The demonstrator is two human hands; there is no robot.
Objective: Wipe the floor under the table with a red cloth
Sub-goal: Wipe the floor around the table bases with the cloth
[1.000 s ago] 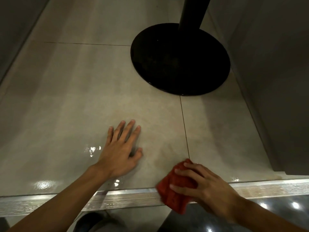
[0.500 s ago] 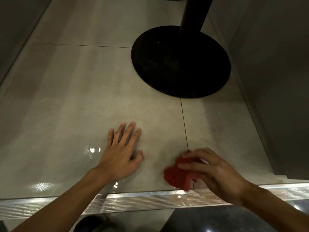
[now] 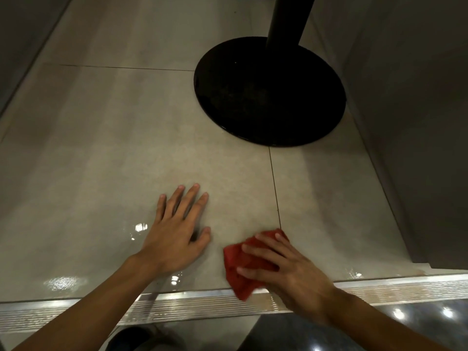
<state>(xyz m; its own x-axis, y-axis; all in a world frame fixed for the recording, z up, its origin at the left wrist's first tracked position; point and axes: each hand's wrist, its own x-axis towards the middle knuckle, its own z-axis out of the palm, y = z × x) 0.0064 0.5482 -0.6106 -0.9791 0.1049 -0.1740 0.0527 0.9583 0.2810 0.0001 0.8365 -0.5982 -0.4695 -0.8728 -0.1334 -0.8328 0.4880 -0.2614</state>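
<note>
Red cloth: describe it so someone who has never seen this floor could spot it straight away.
Start at the round black table base on the pale tiled floor and come toward the ribbed metal strip at the near edge. Right at that strip, the right hand presses on the red cloth, the only coloured thing there.

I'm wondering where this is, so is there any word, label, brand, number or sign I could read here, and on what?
None: no readable text anywhere in the head view.
The red cloth shows no label or print.
The black table base and its pole are plain.
The floor tiles and the ribbed metal strip carry only light reflections, no marks.
</note>
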